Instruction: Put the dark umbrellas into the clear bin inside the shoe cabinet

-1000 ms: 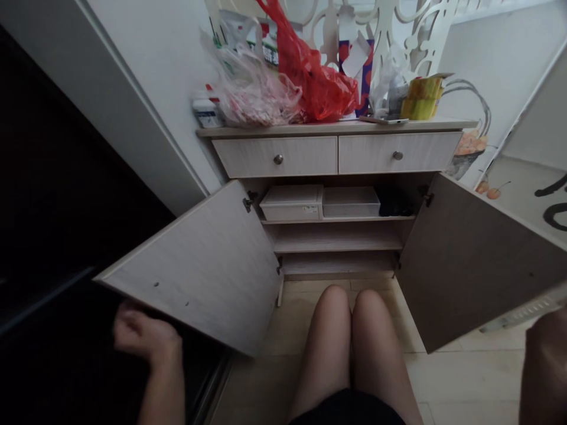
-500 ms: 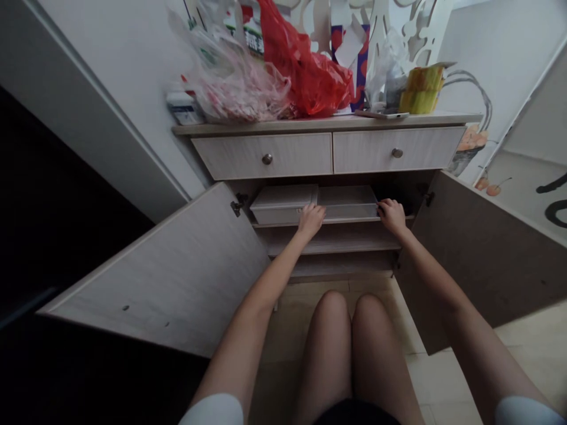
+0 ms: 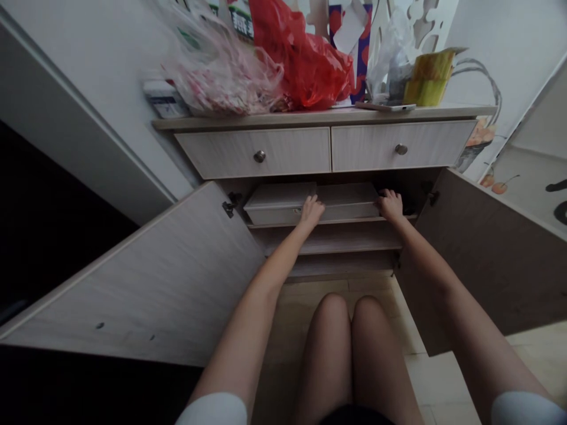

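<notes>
Two pale lidded boxes stand side by side on the top shelf of an open cabinet, the left box (image 3: 274,206) and the right box (image 3: 348,203). My left hand (image 3: 312,211) is at the front where the two boxes meet, its fingers bent over the left end of the right box. At that box's other end is my right hand (image 3: 391,205), its fingers closed round the front right corner. Dark items, too dim to make out, lie to the right of my right hand.
Cabinet doors stand open at left (image 3: 146,283) and right (image 3: 491,254). Above are two closed drawers (image 3: 283,154) and a cabinet top (image 3: 310,120) with a red plastic bag (image 3: 305,65), a clear bag (image 3: 221,77) and yellow tape rolls (image 3: 427,79). My knees are below.
The view has moved closer to the cabinet. Both hands remain at the ends of the right box, my right hand reaching slightly further round its corner.
</notes>
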The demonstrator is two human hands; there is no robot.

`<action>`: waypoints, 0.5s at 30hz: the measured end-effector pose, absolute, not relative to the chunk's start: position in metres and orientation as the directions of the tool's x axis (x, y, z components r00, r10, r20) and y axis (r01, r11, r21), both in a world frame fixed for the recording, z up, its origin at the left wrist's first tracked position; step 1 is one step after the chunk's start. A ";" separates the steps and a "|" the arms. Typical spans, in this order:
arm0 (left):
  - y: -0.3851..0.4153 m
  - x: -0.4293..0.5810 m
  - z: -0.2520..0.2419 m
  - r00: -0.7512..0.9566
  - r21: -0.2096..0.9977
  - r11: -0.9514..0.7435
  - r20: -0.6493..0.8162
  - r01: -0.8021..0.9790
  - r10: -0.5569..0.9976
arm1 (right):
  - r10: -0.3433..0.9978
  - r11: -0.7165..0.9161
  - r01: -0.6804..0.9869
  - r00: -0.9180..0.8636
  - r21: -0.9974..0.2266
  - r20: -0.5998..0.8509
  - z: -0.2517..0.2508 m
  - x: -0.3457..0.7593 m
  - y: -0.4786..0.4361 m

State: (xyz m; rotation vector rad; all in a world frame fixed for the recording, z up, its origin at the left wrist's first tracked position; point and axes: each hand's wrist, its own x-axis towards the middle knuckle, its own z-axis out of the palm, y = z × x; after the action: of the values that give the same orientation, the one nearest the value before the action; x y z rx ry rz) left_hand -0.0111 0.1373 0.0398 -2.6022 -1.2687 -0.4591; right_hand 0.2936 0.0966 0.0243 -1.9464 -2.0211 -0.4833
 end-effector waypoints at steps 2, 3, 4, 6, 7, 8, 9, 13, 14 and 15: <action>0.125 -0.016 0.043 0.581 -0.080 -0.597 0.366 0.798 0.727 | 0.881 0.064 0.998 -0.069 0.026 0.469 0.025 0.300 0.084; 0.117 -0.019 0.044 0.579 -0.097 -0.588 0.364 0.803 0.730 | 0.869 0.088 0.996 -0.087 0.022 0.487 0.025 0.303 0.075; 0.107 -0.022 0.045 0.583 -0.102 -0.593 0.374 0.799 0.721 | 0.856 0.113 0.993 -0.106 0.017 0.505 0.024 0.306 0.064; 0.084 -0.029 0.044 0.593 -0.112 -0.607 0.406 0.787 0.695 | 0.830 0.160 0.987 -0.139 0.008 0.540 0.020 0.310 0.038; 0.071 -0.033 0.041 0.601 -0.118 -0.616 0.420 0.779 0.680 | 0.817 0.182 0.983 -0.153 0.004 0.556 0.017 0.312 0.023; 0.056 -0.037 0.037 0.611 -0.122 -0.627 0.430 0.769 0.665 | 0.804 0.204 0.979 -0.167 -0.001 0.571 0.013 0.313 0.007; 0.040 -0.041 0.032 0.621 -0.122 -0.641 0.435 0.758 0.652 | 0.793 0.225 0.974 -0.181 -0.004 0.582 0.008 0.313 -0.010; -0.026 -0.061 0.001 0.650 -0.116 -0.687 0.466 0.718 0.600 | 0.767 0.309 0.951 -0.239 -0.016 0.595 -0.013 0.307 -0.082; -0.042 -0.066 -0.008 0.651 -0.114 -0.693 0.477 0.712 0.591 | 0.766 0.327 0.945 -0.250 -0.023 0.592 -0.020 0.305 -0.100; -0.057 -0.071 -0.017 0.651 -0.111 -0.698 0.488 0.708 0.582 | 0.766 0.342 0.939 -0.259 -0.031 0.589 -0.026 0.302 -0.116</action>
State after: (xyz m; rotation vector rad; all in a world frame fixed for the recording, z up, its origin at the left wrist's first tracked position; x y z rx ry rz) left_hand -0.0711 -0.0573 -0.0172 -2.5790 -1.0347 -0.6131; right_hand 0.3019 -0.1161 -0.0259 -1.4862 -2.0997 -0.4475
